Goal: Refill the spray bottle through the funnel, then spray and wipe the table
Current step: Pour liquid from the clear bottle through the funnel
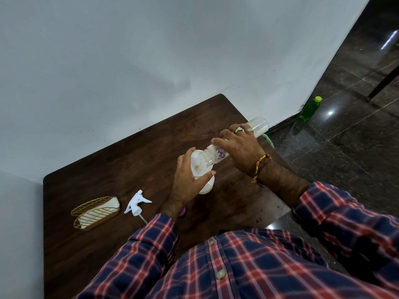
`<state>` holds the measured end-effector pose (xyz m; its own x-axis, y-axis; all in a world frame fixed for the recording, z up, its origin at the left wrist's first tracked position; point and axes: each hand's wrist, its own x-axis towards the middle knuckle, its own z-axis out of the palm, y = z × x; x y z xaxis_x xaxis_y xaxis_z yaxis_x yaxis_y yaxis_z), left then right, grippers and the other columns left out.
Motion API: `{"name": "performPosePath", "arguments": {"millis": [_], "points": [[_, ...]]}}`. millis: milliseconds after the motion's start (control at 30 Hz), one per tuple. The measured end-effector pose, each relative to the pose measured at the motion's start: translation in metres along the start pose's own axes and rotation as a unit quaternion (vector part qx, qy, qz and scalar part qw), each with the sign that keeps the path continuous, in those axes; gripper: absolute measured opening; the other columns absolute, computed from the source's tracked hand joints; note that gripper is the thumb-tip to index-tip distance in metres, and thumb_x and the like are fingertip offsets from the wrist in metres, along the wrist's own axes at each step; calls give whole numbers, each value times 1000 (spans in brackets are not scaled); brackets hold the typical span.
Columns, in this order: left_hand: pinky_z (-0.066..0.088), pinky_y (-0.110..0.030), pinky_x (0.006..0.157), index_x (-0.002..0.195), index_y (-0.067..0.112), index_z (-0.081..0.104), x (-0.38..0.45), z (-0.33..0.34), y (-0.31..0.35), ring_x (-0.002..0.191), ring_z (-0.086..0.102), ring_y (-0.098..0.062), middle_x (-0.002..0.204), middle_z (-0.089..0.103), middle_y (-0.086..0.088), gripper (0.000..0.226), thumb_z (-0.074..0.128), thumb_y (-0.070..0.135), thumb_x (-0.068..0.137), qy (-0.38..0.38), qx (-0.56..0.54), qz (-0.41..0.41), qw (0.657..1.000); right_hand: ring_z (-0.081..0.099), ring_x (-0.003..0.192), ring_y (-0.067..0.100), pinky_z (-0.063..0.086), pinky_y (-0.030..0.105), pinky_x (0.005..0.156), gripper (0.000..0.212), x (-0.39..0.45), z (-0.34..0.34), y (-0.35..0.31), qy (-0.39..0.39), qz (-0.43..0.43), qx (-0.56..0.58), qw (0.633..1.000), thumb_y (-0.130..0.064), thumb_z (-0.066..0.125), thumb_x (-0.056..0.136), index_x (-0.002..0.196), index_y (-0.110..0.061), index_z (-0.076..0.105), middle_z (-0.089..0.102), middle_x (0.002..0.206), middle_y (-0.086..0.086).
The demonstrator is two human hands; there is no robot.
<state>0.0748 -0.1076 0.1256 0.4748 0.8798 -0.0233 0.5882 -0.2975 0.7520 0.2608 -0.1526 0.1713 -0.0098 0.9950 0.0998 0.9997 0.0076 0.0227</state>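
Both hands: bottle (257,126) mouth over funnel (199,162).

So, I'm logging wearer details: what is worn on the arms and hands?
Both arms wear navy, red and white plaid shirt sleeves. The right hand carries two silver-toned finger rings and a red, yellow and black beaded wristband with dark threads. The left hand shows none.

Your sleeves (336,214) are a navy and red plaid with thin white lines. The table (133,152) is dark brown woodgrain. Near its left edge sits a gold wire holder (95,212) with white inside, beside a white spray head (137,203). The clear bottle (257,126) carries a purple print. On the floor stands a green bottle (309,110) with a yellow-green cap.
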Motion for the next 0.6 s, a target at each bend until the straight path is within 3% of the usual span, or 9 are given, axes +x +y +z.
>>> {"name": "performPosePath", "arguments": {"millis": [600], "points": [[45, -37, 103, 147, 18, 33, 0, 1, -2, 126, 44, -18, 143, 39, -6, 89, 81, 41, 75, 2, 1, 4, 1000, 55, 114, 34, 36, 54, 106, 52, -1, -3, -1, 22, -7, 2, 1000, -10, 74, 73, 120, -26, 59, 63, 115, 7]]}}
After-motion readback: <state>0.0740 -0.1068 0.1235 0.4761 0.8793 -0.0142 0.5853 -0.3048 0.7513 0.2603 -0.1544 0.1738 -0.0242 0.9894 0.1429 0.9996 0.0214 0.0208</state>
